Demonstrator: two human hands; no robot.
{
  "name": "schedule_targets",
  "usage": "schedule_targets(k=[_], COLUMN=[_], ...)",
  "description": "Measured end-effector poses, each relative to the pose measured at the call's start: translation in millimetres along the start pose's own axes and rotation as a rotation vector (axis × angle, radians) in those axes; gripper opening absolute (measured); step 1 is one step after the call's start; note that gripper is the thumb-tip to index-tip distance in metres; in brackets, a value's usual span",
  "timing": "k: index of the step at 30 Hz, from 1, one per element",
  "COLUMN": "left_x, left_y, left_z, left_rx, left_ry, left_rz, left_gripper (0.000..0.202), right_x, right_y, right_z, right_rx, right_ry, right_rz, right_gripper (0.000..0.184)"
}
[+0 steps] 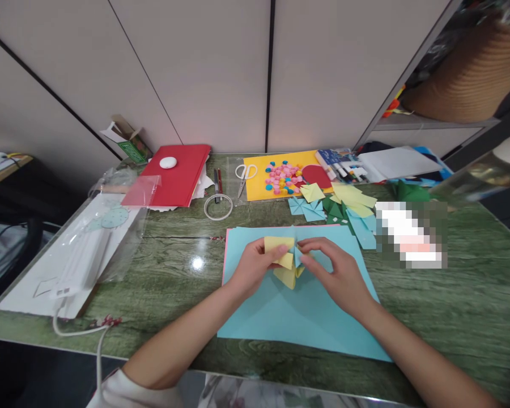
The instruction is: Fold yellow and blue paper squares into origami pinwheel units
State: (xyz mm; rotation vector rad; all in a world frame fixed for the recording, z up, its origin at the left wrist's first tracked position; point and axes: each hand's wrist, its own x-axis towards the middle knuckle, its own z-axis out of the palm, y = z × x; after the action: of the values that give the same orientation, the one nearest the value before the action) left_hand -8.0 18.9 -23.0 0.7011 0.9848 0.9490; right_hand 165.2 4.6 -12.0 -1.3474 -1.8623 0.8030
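Above a large light-blue paper sheet (276, 317), my two hands hold a folded paper piece (285, 277) made of yellow and light-blue parts. My left hand (257, 263) pinches its yellow flaps from the left, thumb on top. On the other side, the fingers of my right hand (335, 269) close on a small light-blue fold (298, 256) near its middle. Fingers hide part of how the pieces join. Just beyond the sheet lie light-blue folded papers (306, 209), yellow folded papers (352, 197) and dark green folded papers (334, 211).
Scissors (243, 177), a tape roll (218, 208) and a yellow sheet (257, 188) bearing pink, blue and yellow bits stand behind. A red folder (174, 181) lies at the back left. A power strip (83, 260) with a cable is at left; markers (342, 168) lie back right.
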Motion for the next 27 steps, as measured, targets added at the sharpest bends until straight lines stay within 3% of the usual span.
schedule_targets(k=[12,17,23,27], left_x=[-7.0,-3.1,-3.7,-3.8], left_y=[4.2,0.8,2.9,4.1], left_z=[3.6,-0.8,0.0,0.2], left_rx=[0.204,0.061,-0.089,-0.123], left_ry=[0.026,0.041,-0.021,-0.036], left_rz=[0.094,0.055,-0.007,-0.050], left_gripper=[0.032,0.030,0.030,0.030], right_x=[-0.8,-2.0,0.0,0.4], right_y=[0.6,4.2,5.7,1.6], right_z=[3.9,4.8,2.4,0.3], right_rx=[-0.051,0.107,0.214,0.061], right_ry=[0.032,0.068,0.028,0.055], right_rz=[-0.081,0.002,0.006,-0.112], right_gripper=[0.003,0.027,0.018,0.014])
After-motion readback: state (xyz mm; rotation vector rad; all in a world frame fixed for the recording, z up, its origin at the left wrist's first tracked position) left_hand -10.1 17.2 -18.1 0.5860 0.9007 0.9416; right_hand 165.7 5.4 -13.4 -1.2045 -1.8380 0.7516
